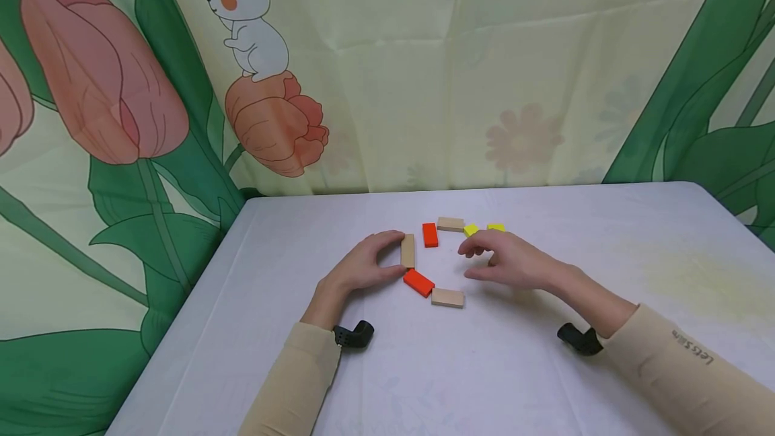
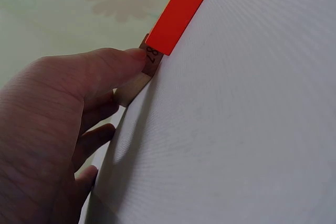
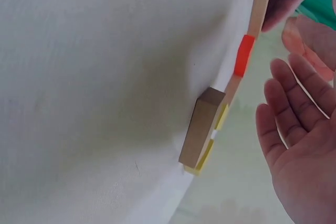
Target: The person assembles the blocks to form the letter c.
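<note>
With my left hand (image 1: pixel 361 266) pinching the wooden block (image 1: pixel 408 251) just beside the lower red block (image 1: pixel 419 282) on the tabletop (image 1: pixel 387 382), I should press lightly and evenly, my empty right hand (image 1: pixel 514 260), fingers apart, nudging no yellow block (image 1: pixel 496 227).

Your head view forward and down over the table (image 1: pixel 387 369), left wrist view tilted, close on your left hand (image 2: pixel 47 119), right wrist view past your right hand (image 3: pixel 307 156), sharing blocks (image 3: pixel 244 56) with the head view
</note>
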`<state>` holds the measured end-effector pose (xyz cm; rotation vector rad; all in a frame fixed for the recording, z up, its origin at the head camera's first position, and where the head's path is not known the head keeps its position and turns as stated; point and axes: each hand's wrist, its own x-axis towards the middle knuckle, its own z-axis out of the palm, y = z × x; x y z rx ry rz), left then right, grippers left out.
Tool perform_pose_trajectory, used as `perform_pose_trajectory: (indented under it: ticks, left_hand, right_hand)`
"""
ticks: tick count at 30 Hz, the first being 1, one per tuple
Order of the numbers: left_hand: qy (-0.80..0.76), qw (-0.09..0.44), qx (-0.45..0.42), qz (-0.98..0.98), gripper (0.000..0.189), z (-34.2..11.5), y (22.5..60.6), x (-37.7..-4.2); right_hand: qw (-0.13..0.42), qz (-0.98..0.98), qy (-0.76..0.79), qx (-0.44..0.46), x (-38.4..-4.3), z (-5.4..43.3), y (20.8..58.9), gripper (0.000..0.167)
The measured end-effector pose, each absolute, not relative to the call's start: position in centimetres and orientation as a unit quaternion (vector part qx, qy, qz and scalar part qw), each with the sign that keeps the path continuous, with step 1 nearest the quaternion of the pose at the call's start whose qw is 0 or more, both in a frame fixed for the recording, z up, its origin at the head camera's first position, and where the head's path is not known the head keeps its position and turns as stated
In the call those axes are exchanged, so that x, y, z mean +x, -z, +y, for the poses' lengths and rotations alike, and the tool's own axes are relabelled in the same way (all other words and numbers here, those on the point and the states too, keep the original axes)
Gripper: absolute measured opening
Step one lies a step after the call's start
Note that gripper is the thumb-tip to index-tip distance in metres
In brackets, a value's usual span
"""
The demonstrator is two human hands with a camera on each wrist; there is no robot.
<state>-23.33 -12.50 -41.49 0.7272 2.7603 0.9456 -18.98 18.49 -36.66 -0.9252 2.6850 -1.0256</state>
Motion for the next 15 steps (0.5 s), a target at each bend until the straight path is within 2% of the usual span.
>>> perform_pose_trajectory:
  ticks: [15]
  left_hand:
    - [-0.312,0.065,0.241,0.917,0.065,-12.54,41.62,-23.38]
  right_hand:
    - [0.034,0.898,0.333,-0.285,-19.82,19.42,36.51,0.035]
